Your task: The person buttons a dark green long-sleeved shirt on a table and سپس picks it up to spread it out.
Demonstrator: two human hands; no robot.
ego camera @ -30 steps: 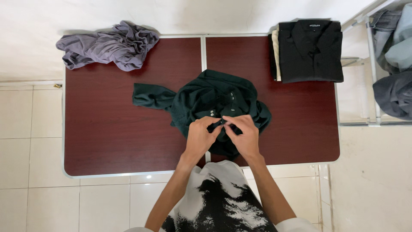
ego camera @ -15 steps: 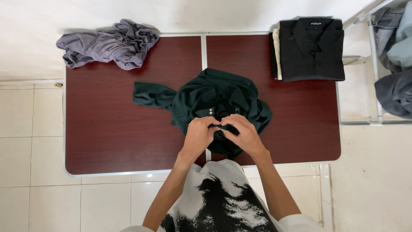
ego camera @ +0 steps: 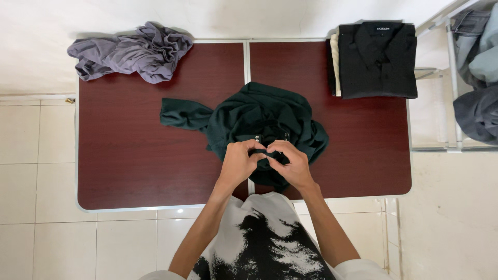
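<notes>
Both the left hand [ego camera: 239,165] and right hand [ego camera: 292,165] pinch the green shirt [ego camera: 259,116], seemingly at its buttons, mid-table [ego camera: 124,166]; bare tabletop lies either side.

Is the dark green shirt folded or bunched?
Bunched: the dark green shirt lies crumpled, one sleeve out sideways, both hands pinching its button placket.

A home laundry corner, seen from above: a dark red folding table [ego camera: 129,155] stands on pale floor tiles [ego camera: 36,207] against a white wall. It holds a stack of folded shirts [ego camera: 376,59] and a crumpled grey garment [ego camera: 129,52]; a white rack [ego camera: 451,78] of clothes stands beside it.
</notes>
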